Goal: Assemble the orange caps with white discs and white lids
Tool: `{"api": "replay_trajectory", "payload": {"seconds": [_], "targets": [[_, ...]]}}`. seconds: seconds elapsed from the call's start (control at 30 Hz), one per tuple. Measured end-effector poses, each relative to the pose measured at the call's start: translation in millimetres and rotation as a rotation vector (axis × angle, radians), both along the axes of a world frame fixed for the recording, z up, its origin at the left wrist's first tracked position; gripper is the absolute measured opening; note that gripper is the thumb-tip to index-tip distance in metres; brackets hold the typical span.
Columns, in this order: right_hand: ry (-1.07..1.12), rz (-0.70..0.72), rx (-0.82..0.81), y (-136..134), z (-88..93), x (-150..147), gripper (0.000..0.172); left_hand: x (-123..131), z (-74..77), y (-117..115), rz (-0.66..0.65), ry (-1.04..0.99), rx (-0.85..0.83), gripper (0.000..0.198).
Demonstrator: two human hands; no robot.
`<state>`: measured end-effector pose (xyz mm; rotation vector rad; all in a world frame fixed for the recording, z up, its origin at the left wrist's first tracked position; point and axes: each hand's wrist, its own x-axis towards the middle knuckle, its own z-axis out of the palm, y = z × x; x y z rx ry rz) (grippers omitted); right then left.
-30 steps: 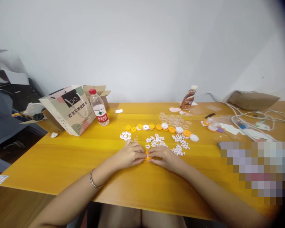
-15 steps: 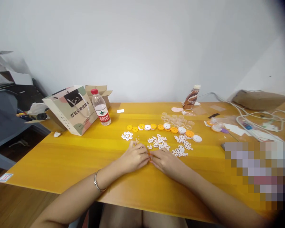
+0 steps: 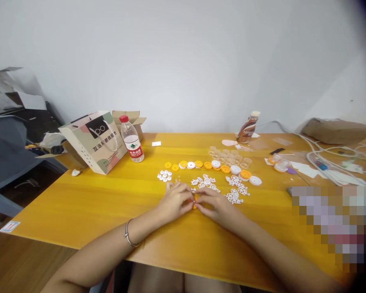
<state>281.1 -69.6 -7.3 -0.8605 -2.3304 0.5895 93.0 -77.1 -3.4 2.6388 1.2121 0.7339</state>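
A small orange disc (image 3: 195,205) is between my hands, mostly hidden by the fingertips. My left hand (image 3: 177,200) is closed, pinching it from the left. From the other side, my right hand (image 3: 216,204) has thumb and fingers closing on its edge, with something small and pale at its middle. Just beyond the hands lie white openwork plastic pieces (image 3: 205,182), and more of these pieces (image 3: 234,196) are to the right. Small white round parts (image 3: 164,176) sit left of them. Behind runs a row of orange and white discs (image 3: 225,169).
Clear plastic cups (image 3: 230,156) stand behind the row. A water bottle (image 3: 133,140), a paper bag (image 3: 99,142) and a cardboard box (image 3: 137,122) are at the left. A brown drink bottle (image 3: 248,127) and white cables (image 3: 311,156) are at the back right.
My right hand's fingers have spread a little, and more of the orange disc shows between the hands. The whole view has shifted slightly.
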Motion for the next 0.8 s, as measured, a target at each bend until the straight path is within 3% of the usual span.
{"api": "replay_trajectory", "payload": {"seconds": [0.07,0.2,0.27,0.57,0.8], "targets": [[0.118,-0.019,-0.164,1.0,-1.9,-2.4,0.007,-0.8,3.4,-0.9,0.016,-0.003,0.02,0.009],[0.383,0.002,-0.58,2.7,-9.0,-8.8,0.017,-2.6,8.3,-2.3,0.039,-0.024,0.059,0.012],[0.484,0.004,-0.694,3.4,-11.3,-11.5,0.019,-2.9,9.1,-2.4,0.038,-0.039,0.068,0.013],[0.668,-0.106,-0.76,6.5,-4.7,-10.4,0.022,-23.0,17.2,16.3,0.037,-0.101,0.046,0.017],[0.658,-0.151,-0.772,10.1,-1.3,-4.5,0.023,-66.3,16.0,47.0,0.016,0.145,-0.199,0.014]]}}
